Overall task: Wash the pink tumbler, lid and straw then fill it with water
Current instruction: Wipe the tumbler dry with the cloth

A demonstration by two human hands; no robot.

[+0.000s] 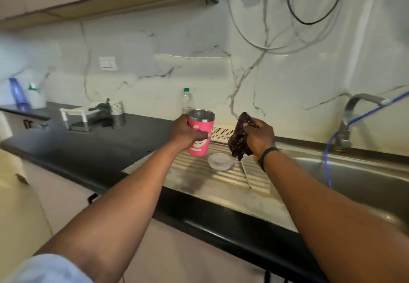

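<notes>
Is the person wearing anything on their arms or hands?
Yes. The right wrist has a thin black band around it. A pale blue sleeve shows at the top of the left arm. Both forearms are bare, and neither the left hand nor the right hand has gloves.

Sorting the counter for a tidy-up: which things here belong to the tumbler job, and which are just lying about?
Job: pink tumbler, lid, straw, dark cloth, tap.
Lying about: clear bottle, blue jug, white rack.
</notes>
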